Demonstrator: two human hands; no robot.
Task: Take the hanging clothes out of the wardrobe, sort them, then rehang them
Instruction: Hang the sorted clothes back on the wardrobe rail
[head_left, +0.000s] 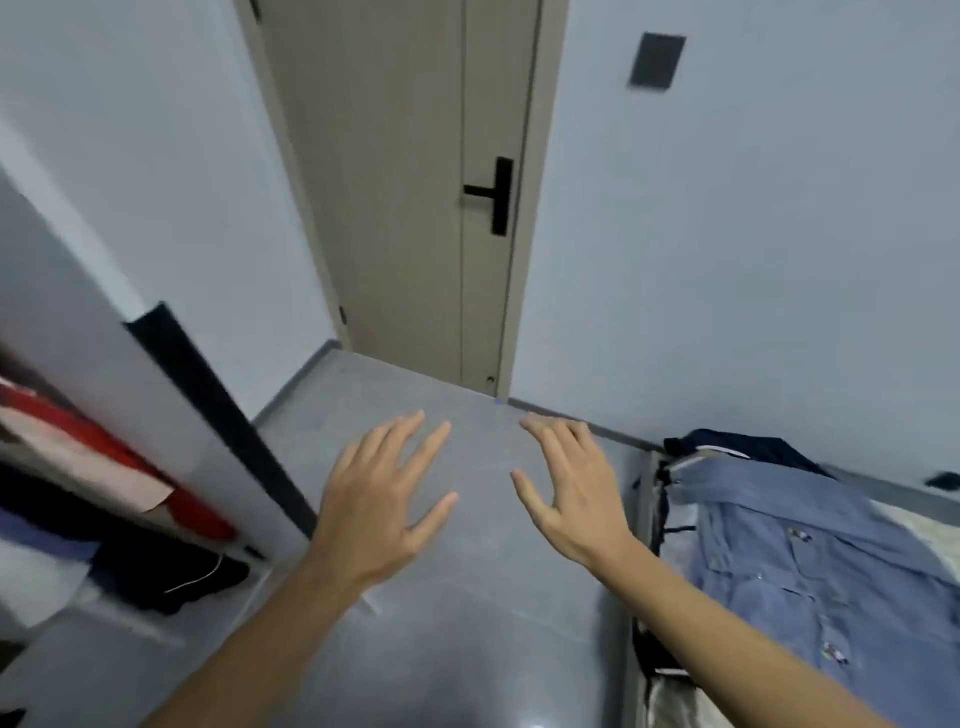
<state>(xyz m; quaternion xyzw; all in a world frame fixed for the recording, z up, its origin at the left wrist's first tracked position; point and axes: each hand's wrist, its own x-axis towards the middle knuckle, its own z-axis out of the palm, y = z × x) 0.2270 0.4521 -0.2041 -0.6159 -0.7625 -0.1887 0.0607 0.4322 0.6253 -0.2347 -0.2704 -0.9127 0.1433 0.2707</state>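
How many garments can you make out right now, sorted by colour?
Blue: 2, the blue shirt on the bed and a blue piece in the wardrobe
Red: 1, red garment
Pink: 1, pink garment
Black: 1, black garment
Navy: 1, navy garment behind the blue shirt
Total: 6, though the wardrobe side is blurred.

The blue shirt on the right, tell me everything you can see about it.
The blue shirt looks like light, denim-like cloth with a row of small buttons down its front. It lies spread out flat, partly crumpled, on a pale surface at the right edge of the view. A dark garment lies just behind its far end. Neither hand touches it.
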